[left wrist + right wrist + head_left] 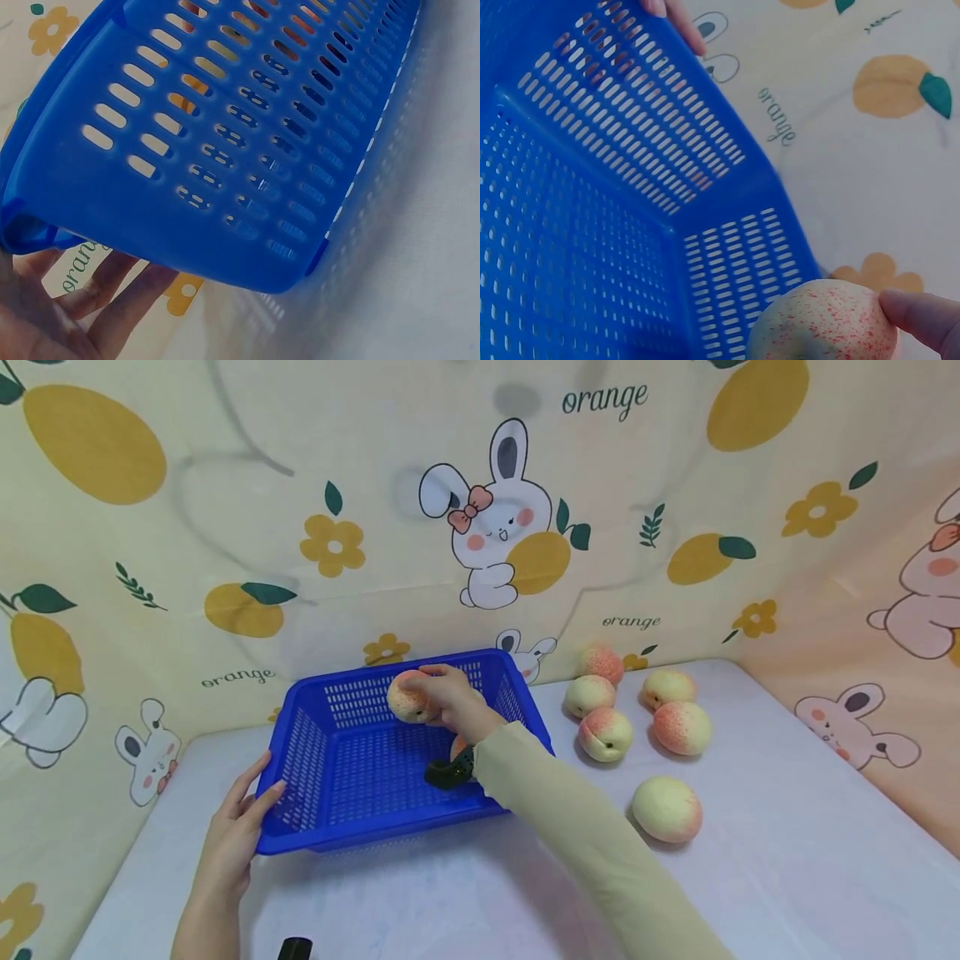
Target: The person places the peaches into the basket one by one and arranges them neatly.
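Note:
A blue plastic basket point(352, 768) with slotted walls stands tilted on the table. My left hand point(228, 843) grips its left rim, thumb on the near side; the left wrist view shows those fingers point(135, 300) under the corner. Over the back part of the basket, my right hand point(450, 697) pinches a pink-and-cream peach point(407, 698). In the right wrist view that peach point(821, 322) overlaps the basket's wall, with a thumb pressed on its side. Beneath the right hand another peach point(457, 746) shows in the basket, mostly hidden by the hand and wrist.
Right of the basket, several peaches lie on the white table point(787, 810), including a red-speckled one point(682, 727) and a paler one point(667, 810) nearest me. A printed cloth backdrop point(375, 435) rises behind. A black strap point(450, 771) hangs from my right wrist.

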The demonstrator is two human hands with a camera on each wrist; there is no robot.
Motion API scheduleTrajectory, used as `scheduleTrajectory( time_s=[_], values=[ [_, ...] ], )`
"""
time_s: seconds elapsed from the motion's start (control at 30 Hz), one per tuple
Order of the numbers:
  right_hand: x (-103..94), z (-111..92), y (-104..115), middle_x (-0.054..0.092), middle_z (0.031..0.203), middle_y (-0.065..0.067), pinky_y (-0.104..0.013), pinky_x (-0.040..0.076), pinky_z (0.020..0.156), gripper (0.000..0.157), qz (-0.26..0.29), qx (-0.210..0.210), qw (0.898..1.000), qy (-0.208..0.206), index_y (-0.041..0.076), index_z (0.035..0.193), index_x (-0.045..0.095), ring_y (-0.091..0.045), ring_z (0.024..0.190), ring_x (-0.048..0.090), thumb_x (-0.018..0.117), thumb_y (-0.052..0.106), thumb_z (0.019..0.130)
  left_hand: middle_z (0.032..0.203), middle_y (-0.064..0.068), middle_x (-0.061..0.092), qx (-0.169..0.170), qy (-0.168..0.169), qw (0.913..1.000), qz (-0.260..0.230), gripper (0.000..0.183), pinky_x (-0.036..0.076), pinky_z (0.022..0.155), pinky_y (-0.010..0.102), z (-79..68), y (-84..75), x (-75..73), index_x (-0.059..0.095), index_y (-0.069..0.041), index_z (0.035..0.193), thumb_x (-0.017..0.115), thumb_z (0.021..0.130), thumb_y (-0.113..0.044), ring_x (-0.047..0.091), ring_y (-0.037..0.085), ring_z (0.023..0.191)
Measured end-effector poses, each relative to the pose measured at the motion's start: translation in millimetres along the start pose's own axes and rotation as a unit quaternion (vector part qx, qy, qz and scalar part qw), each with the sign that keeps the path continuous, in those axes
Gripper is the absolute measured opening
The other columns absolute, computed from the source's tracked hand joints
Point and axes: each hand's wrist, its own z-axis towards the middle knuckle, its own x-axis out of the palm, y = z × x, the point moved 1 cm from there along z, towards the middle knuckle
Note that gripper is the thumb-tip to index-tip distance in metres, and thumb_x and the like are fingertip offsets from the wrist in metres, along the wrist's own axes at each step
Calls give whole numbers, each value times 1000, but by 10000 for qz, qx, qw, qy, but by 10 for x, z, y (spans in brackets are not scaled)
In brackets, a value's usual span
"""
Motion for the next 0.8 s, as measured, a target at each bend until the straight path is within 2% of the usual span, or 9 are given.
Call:
scheduleTrajectory(
  time_s=[0.1, 0.2, 0.3, 0.4, 0.53, 0.63, 0.73, 0.8],
  values=[
    [51, 32, -52, 47, 139, -13, -52, 48, 96, 57, -213, 9, 9998, -17, 12, 136, 51, -28, 113, 52, 73, 21, 85, 156, 25, 20, -19, -1, 10000, 43, 65, 49, 93, 40, -1, 6, -10, 16, -39, 152, 48, 97, -48, 37, 43, 132],
    [106, 67, -96, 49, 138, -12, -50, 50, 90, 53, -449, 9, 9990, -74, 13, 133, 54, -20, 82, 53, 73, 20, 84, 154, 25, 24, -24, 13, 10000, 60, 65, 56, 83, 29, 3, 13, -12, 16, -39, 152, 48, 96, -48, 41, 40, 129],
    [155, 115, -137, 53, 133, -12, -42, 51, 74, 48, -640, 32, 9978, -152, 13, 129, 57, -13, 53, 37, 73, 18, 84, 153, 24, 26, -28, 9, 10000, 79, 65, 57, 76, 24, 7, 18, -9, 17, -40, 152, 49, 96, -48, 46, 36, 124],
    [192, 160, -164, 57, 126, -11, -36, 42, 62, 44, -761, 113, 9967, -259, 12, 126, 58, -12, 45, 29, 73, 16, 84, 152, 24, 27, -19, 0, 9999, 114, 65, 57, 77, 25, 6, 14, -8, 17, -40, 152, 48, 97, -48, 48, 35, 123],
    [215, 216, -179, 58, 122, -10, -35, 40, 61, 43, -964, 173, 9939, -503, 13, 123, 59, -14, 55, 38, 74, 15, 83, 153, 25, 24, 35, 46, 10000, 69, 65, 54, 89, 37, 1, 1, 0, 16, -38, 153, 48, 97, -47, 41, 42, 130],
    [213, 255, -190, 57, 124, -10, -35, 46, 65, 45, -1188, 195, 9908, -621, 13, 124, 59, -18, 73, 49, 75, 14, 82, 154, 24, 23, 41, 81, 10000, 30, 65, 50, 94, 41, -2, -5, -4, 15, -38, 153, 48, 97, -47, 38, 42, 132],
    [192, 286, -213, 56, 128, -11, -36, 52, 75, 47, -1553, 209, 9853, -676, 12, 125, 58, -24, 96, 57, 75, 12, 82, 154, 24, 25, 8, 61, 10000, 64, 66, 52, 92, 39, -1, 3, -9, 16, -39, 153, 48, 97, -48, 39, 40, 131],
    [176, 301, -230, 56, 128, -11, -38, 54, 83, 46, -1778, 217, 9813, -707, 11, 124, 58, -26, 111, 56, 74, 10, 82, 153, 24, 26, -6, 37, 9999, 104, 66, 54, 88, 35, 2, 12, -9, 16, -38, 153, 49, 96, -49, 42, 38, 128]
  ],
)
